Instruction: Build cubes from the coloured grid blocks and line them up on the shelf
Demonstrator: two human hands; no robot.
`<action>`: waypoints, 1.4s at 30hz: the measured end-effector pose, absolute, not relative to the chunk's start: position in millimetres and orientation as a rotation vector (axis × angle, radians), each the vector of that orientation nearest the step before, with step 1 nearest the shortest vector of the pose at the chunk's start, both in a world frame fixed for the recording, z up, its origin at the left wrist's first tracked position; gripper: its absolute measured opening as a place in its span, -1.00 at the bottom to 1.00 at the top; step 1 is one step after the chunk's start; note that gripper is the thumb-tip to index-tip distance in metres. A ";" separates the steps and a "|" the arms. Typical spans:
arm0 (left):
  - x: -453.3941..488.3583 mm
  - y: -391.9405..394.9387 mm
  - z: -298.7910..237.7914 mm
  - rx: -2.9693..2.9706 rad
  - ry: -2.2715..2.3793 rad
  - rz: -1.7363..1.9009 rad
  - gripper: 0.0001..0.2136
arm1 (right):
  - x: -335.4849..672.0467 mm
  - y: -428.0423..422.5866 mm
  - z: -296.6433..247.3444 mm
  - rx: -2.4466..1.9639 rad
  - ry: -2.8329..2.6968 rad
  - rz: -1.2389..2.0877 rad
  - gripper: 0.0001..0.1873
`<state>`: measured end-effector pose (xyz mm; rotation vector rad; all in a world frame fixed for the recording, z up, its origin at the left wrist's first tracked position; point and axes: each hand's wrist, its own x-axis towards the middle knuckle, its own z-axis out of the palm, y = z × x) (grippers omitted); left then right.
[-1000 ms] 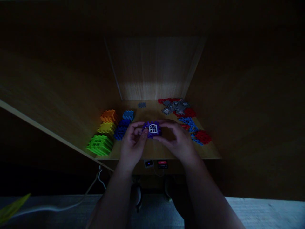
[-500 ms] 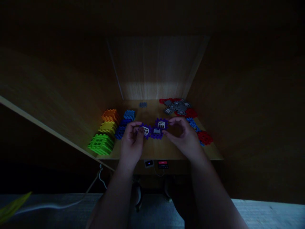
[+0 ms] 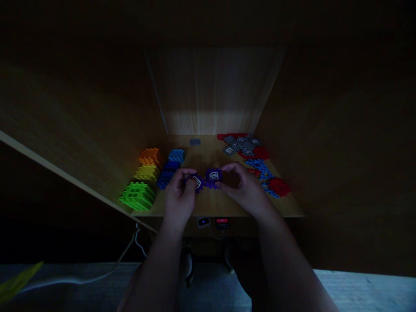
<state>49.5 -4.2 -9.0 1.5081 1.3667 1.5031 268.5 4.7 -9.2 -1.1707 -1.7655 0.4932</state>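
Observation:
My left hand (image 3: 178, 190) is closed, thumb and fingers pinching a purple notched building tile with a white window lattice (image 3: 199, 183). To its right, my right hand (image 3: 243, 190) grips a second purple window tile (image 3: 214, 175) by its right edge. That one appears to lie over another purple tile (image 3: 212, 184), whose lower teeth show beneath it. The left and right pieces meet or nearly meet at their edges; dim light hides whether they touch. Close to my left hand stands a stack of dark blue tiles (image 3: 167, 174).
Orange (image 3: 151, 156), yellow (image 3: 147, 172) and green (image 3: 137, 196) tile stacks line the left side, with a lighter blue stack (image 3: 176, 155) nearby. Loose grey tiles (image 3: 247, 144), blue tiles (image 3: 260, 168) and red tiles (image 3: 280, 187) lie at right. A grey tile (image 3: 195, 141) rests at the back.
My right hand has shifted slightly left and down, bringing its purple tile over the middle one. The left hand's tile has dropped a little and tilted.

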 end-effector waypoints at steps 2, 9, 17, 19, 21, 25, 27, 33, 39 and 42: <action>49.1 -3.9 -9.5 1.516 1.371 1.494 -0.79 | 269.3 5.2 -10.4 -1.179 -1.771 0.494 -0.63; 47.7 -2.7 -11.8 1.517 1.363 1.473 -0.80 | 271.0 6.2 -12.9 -1.192 -1.790 0.494 -0.62; 49.0 -2.5 -10.6 1.486 1.363 1.452 -0.79 | 270.2 4.4 -9.6 -1.198 -1.820 0.518 -0.60; 48.7 -3.2 -9.6 1.507 1.361 1.461 -0.79 | 270.0 4.3 -9.8 -1.203 -1.820 0.528 -0.60; 48.2 -3.6 -8.9 1.529 1.370 1.466 -0.79 | 270.2 4.6 -10.8 -1.211 -1.824 0.533 -0.60; 47.4 -3.1 -9.0 1.554 1.375 1.471 -0.79 | 271.2 5.9 -13.4 -1.210 -1.837 0.517 -0.57; 47.3 -2.5 -9.5 1.554 1.362 1.470 -0.79 | 271.5 6.1 -13.7 -1.206 -1.843 0.510 -0.57; 47.1 -1.4 -11.0 1.536 1.352 1.472 -0.79 | 270.7 4.2 -11.1 -1.200 -1.850 0.526 -0.59; 48.9 -1.4 -10.9 1.493 1.262 1.487 -0.82 | 271.0 2.7 -7.6 -1.206 -1.865 0.500 -0.57; 52.8 -1.9 -8.8 1.438 1.162 1.520 -0.81 | 270.4 1.0 -3.1 -1.168 -1.884 0.379 -0.60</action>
